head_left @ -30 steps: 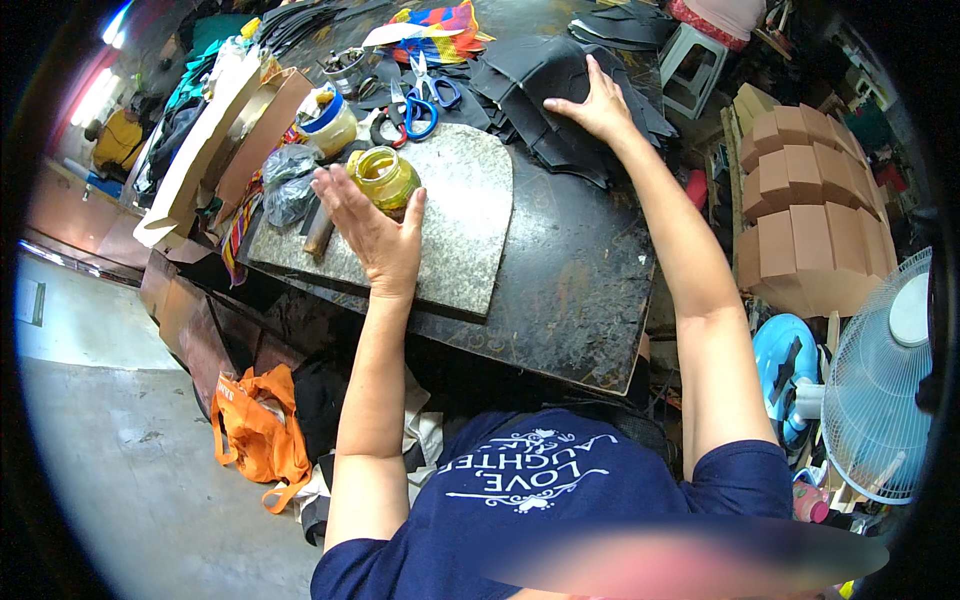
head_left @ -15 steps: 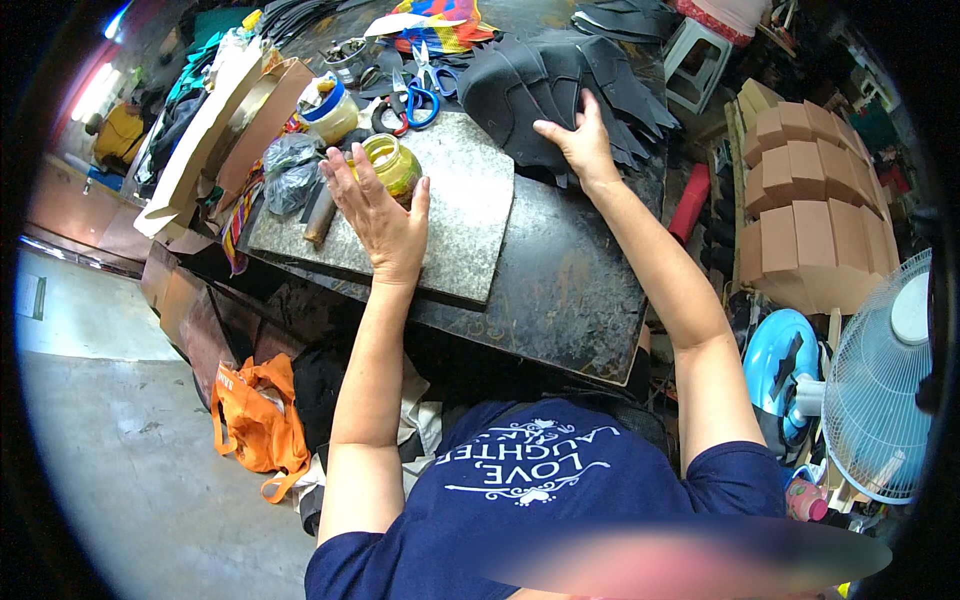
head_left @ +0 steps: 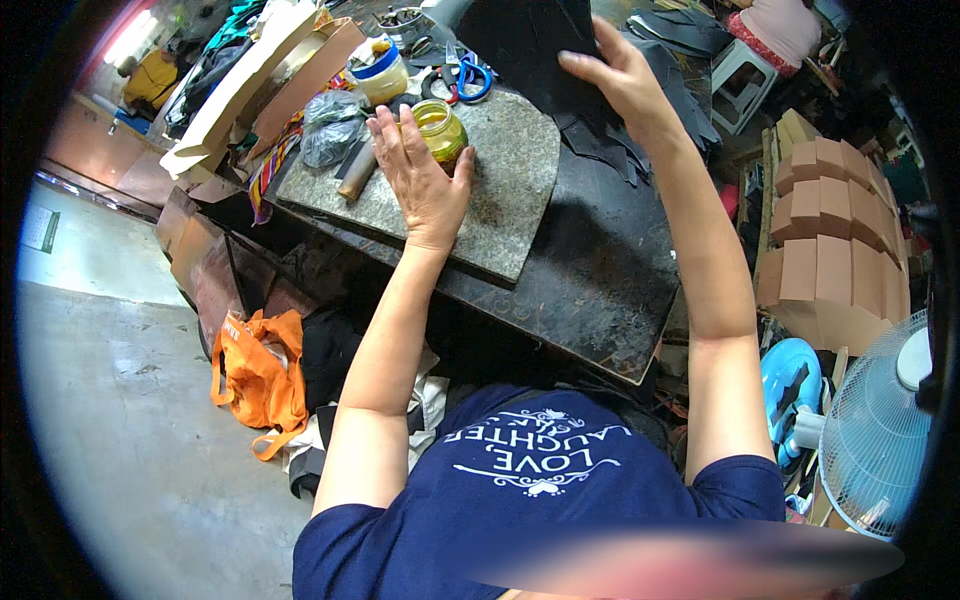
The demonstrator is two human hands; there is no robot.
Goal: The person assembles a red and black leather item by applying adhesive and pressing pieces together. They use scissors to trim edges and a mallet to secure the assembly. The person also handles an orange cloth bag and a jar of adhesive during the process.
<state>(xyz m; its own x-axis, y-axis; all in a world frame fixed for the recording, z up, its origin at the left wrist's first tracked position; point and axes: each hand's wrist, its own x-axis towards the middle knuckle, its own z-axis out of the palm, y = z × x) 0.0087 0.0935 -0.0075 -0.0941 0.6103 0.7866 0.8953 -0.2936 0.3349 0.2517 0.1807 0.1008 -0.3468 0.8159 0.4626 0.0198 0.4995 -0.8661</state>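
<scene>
Upper centre: right hand [head_left: 620, 75] gripping black leather piece [head_left: 525, 40]; left hand [head_left: 420, 175] spread flat, touching yellow jar [head_left: 440, 128] beside it.

Lighting is even and moderately bright, with the strongest light on the pale floor [head_left: 110, 400] at the left; the dark tabletop [head_left: 590, 260] shows a faint sheen and soft shadows. Fisheye distortion bends straight edges toward a black circular rim. A smeared, blurred band crosses the lower edge.
</scene>
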